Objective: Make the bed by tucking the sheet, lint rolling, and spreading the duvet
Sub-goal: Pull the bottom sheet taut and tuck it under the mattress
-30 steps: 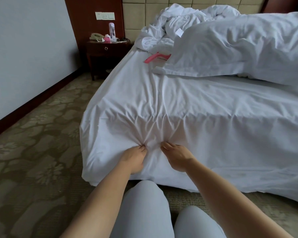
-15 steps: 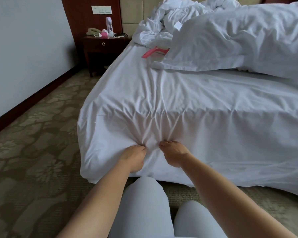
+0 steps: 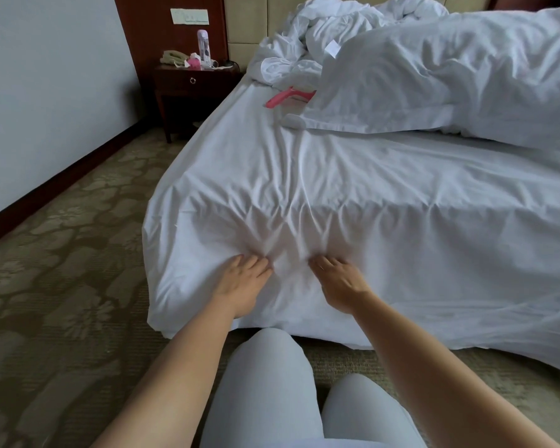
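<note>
A white sheet [image 3: 385, 195] covers the mattress and hangs down its near side, with wrinkles fanning out from a spot on that side. My left hand [image 3: 243, 286] and my right hand [image 3: 340, 286] lie side by side there. Their fingers are fairly straight and the tips press into the creased fabric. A white duvet [image 3: 450, 76] is bunched up across the far right of the bed. A pink lint roller [image 3: 286, 97] lies on the sheet beside it, partly under the duvet's edge.
Crumpled white linen [image 3: 304, 37] is piled at the headboard. A dark wooden nightstand [image 3: 191, 82] with a phone, a bottle and small items stands left of the bed by the wall. Patterned carpet [image 3: 62, 270] surrounds the bed. My knees are on the floor below my arms.
Both hands have gone from curled, bunching the sheet, to flatter with fingers stretched out against it. They have also moved slightly apart.
</note>
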`<state>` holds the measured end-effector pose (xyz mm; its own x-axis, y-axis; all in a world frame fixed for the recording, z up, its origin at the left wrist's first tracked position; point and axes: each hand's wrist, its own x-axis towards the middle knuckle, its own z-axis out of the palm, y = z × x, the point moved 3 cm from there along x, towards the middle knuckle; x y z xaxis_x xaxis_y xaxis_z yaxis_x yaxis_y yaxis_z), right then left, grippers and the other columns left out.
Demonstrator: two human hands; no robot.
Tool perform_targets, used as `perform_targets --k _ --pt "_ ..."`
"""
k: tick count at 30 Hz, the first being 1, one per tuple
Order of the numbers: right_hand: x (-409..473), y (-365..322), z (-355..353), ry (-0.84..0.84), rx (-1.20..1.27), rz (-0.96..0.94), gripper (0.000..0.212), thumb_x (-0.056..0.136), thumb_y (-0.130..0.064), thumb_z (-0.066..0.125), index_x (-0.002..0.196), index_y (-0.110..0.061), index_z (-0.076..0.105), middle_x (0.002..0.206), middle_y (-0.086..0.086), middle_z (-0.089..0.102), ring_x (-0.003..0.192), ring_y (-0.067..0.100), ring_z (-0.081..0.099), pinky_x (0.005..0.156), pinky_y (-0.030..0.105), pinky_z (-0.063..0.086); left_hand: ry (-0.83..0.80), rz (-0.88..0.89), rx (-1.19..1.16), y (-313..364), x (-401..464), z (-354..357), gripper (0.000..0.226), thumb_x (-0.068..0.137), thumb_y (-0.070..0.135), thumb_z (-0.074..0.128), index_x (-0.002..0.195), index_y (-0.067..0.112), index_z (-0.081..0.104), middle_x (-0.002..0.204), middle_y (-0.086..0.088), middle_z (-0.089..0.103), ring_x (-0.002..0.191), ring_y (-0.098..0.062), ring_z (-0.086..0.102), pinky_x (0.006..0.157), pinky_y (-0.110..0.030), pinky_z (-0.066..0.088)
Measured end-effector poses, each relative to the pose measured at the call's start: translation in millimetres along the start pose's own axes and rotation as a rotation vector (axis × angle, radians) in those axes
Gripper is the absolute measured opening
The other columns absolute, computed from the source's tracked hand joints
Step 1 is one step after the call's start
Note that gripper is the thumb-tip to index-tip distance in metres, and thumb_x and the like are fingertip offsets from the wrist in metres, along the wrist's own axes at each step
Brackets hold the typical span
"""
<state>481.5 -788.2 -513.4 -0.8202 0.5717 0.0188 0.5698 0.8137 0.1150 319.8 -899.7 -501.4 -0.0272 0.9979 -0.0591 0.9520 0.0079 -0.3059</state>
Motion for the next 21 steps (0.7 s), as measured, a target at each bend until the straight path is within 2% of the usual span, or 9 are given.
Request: perform_targets --k 2,4,6,9,10,12,14,17,21 --pt "4 -7 -12 0.179 -0.021 -0.084 0.054 0.076 -0.003 0.055 0.13 -0.005 0.054 0.125 0.008 0.057 0.11 0.027 0.059 0.095 0.035 0.047 0.014 0.061 -0.018 4 1 -3 0.058 0.094 0.011 0.036 0.15 0.015 0.021 0.155 -0.002 0.019 0.141 -0.02 0.018 0.116 -0.033 0.01" --pt "5 -13 -18 0.243 -0.083 -0.138 0.05 0.073 -0.008 0.047 0.12 -0.005 0.064 0.117 0.005 0.064 0.102 0.023 0.064 0.09 0.032 0.051 0.003 0.095 -0.032 8 3 -2 0.059 0.095 0.01 0.035 0.151 0.014 0.019 0.157 -0.001 0.018 0.144 -0.018 0.014 0.117 -0.031 0.006" --pt "4 -15 -14 0.196 -0.143 -0.146 0.053 0.073 -0.013 0.042 0.121 -0.007 0.065 0.122 0.003 0.063 0.108 0.021 0.062 0.095 0.032 0.048 -0.013 0.07 -0.052 6 5 2 0.061 0.096 0.012 0.033 0.153 0.015 0.011 0.16 0.001 0.011 0.146 -0.015 0.008 0.118 -0.03 0.0" --pt "3 -9 -5 0.087 -0.188 -0.119 0.065 0.063 -0.017 0.072 0.126 -0.007 0.061 0.134 0.005 0.056 0.119 0.022 0.057 0.098 0.035 0.047 -0.046 0.045 -0.062 -1 12 4 0.062 0.097 0.012 0.032 0.154 0.016 0.007 0.161 0.003 0.004 0.147 -0.012 0.004 0.118 -0.029 -0.002" --pt "3 -7 -5 0.047 -0.2 -0.112 0.071 0.063 -0.017 0.075 0.13 -0.006 0.056 0.139 0.006 0.052 0.123 0.023 0.054 0.099 0.034 0.045 -0.058 0.043 -0.071 -3 16 3 0.063 0.097 0.012 0.033 0.154 0.017 0.007 0.161 0.004 0.005 0.147 -0.012 0.005 0.118 -0.029 -0.001" --pt "3 -8 -2 0.005 -0.238 -0.193 0.069 0.085 -0.015 0.058 0.147 -0.006 0.031 0.153 0.006 0.03 0.138 0.023 0.034 0.108 0.032 0.033 -0.076 0.05 -0.047 -5 22 -1 0.063 0.097 0.014 0.034 0.154 0.018 0.006 0.161 0.005 0.007 0.147 -0.011 0.008 0.118 -0.028 0.004" --pt "7 -6 -2 -0.077 -0.217 -0.191 0.064 0.095 -0.011 0.039 0.152 -0.012 0.01 0.158 0.001 0.011 0.144 0.02 0.014 0.113 0.031 0.023 -0.093 0.073 0.016 -7 28 -3 0.063 0.099 0.016 0.032 0.153 0.018 0.0 0.161 0.005 0.005 0.147 -0.01 0.008 0.118 -0.026 0.007" --pt "25 -2 -7 -0.083 -0.134 -0.145 0.056 0.097 -0.013 0.035 0.151 -0.019 0.02 0.156 -0.003 0.016 0.144 0.017 0.015 0.115 0.029 0.018 -0.123 0.123 0.136 -12 36 -5 0.063 0.1 0.015 0.029 0.153 0.015 -0.005 0.161 0.005 0.0 0.147 -0.009 0.003 0.118 -0.024 0.002" --pt "46 -3 -16 -0.071 -0.059 -0.129 0.043 0.099 -0.016 0.034 0.141 -0.023 0.042 0.147 -0.003 0.033 0.136 0.02 0.029 0.112 0.031 0.026 -0.132 0.08 0.187 -6 36 12 0.065 0.099 0.014 0.031 0.152 0.012 -0.007 0.161 0.001 -0.004 0.148 -0.014 -0.002 0.119 -0.03 0.001"
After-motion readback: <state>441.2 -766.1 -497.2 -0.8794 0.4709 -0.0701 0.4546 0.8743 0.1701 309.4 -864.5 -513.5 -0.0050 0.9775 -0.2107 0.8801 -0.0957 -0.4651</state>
